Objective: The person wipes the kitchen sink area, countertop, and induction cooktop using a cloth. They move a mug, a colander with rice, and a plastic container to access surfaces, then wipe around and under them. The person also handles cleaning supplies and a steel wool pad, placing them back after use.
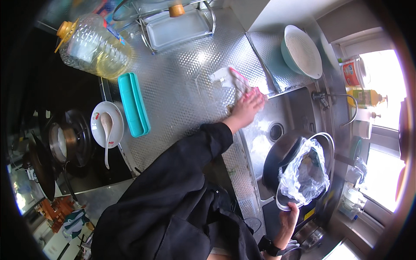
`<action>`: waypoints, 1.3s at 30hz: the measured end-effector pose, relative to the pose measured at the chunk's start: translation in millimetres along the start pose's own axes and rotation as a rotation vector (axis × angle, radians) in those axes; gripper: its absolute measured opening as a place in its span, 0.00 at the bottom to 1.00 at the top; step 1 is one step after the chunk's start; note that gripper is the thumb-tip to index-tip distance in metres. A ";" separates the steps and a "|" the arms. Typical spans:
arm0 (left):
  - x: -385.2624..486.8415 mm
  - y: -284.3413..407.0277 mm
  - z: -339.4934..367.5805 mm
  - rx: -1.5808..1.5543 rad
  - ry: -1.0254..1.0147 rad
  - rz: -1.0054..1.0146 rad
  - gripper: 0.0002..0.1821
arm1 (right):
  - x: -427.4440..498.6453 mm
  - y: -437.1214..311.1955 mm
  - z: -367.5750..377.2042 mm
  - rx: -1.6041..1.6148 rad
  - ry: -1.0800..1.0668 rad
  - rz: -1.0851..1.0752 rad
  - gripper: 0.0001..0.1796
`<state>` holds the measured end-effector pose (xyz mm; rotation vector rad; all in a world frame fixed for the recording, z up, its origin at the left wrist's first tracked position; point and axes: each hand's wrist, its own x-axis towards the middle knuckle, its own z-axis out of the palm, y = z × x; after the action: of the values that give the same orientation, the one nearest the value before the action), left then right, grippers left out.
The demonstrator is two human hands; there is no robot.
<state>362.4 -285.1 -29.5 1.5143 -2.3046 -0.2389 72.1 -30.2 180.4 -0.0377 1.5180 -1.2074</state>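
My left hand [248, 105] presses a crumpled white-and-pink cloth [241, 81] against the patterned metal countertop [172, 94], close to the sink's edge. Part of the cloth is hidden under the fingers. With my right hand [288, 216], which wears a black wristband, I grip the rim of a dark bin [271, 162]. The bin is tilted over the sink [260, 122]. Its clear plastic liner [304, 175] is bunched around the opening, and what lies inside is unclear. A pale, wet-looking patch [224, 76] shows on the counter beside the cloth.
A teal colander [302, 52] stands beyond the sink, near the faucet [344, 110]. Leftward are a turquoise tray [133, 104], a bowl [97, 130] with a spoon [106, 125], a large oil jug [97, 45] and a pan [58, 143] on the black cooktop [100, 172].
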 end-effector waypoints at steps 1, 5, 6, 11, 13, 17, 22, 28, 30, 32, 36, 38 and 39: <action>-8.4 10.1 -0.6 -0.018 -0.034 0.042 0.28 | 0.1 -0.2 0.2 0.013 -0.017 -0.005 0.16; -54.3 -2.0 -26.0 -0.113 -0.027 0.056 0.25 | 6.0 -1.3 2.6 0.120 -0.170 -0.042 0.22; -65.2 -15.9 -35.8 -0.080 -0.047 -0.020 0.24 | 7.9 -2.3 3.3 0.095 -0.182 -0.045 0.25; -85.6 -77.5 -83.1 0.106 0.017 -0.184 0.15 | 18.0 -4.4 10.3 0.075 -0.089 0.001 0.22; -76.7 -99.2 -104.1 0.206 0.003 -0.231 0.12 | 19.5 -5.7 12.5 0.093 -0.090 0.018 0.21; -79.9 -122.0 -139.4 0.046 -0.157 -0.265 0.13 | 21.1 -7.4 16.5 0.064 -0.038 -0.016 0.20; -68.7 -111.1 -106.2 -0.067 -0.158 -0.036 0.24 | 31.8 -10.8 20.2 0.052 0.008 -0.019 0.22; 69.3 -147.4 -35.1 0.200 0.018 -0.260 0.35 | 40.2 -13.6 31.6 -0.068 0.079 -0.005 0.20; 123.7 -178.9 -31.1 0.204 0.090 -0.429 0.38 | 35.3 -16.5 40.9 -0.083 0.115 -0.022 0.23; 167.6 -202.8 -32.2 0.235 0.145 -0.557 0.41 | 27.7 -23.8 53.7 -0.201 0.197 0.027 0.23; 213.1 -238.4 -51.5 0.133 0.260 -0.649 0.45 | 14.8 -37.5 83.1 -0.453 0.393 0.161 0.10; 224.6 -252.7 -62.2 0.148 0.272 -0.695 0.46 | 12.5 -40.0 92.5 -0.486 0.460 0.172 0.11; 229.8 -258.7 -65.0 0.154 0.272 -0.716 0.46 | 13.8 -40.6 94.8 -0.432 0.431 0.185 0.14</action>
<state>526.3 -595.9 -8.5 2.2451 -1.5310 -0.0289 115.1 -118.8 213.9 0.0802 2.0905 -0.7503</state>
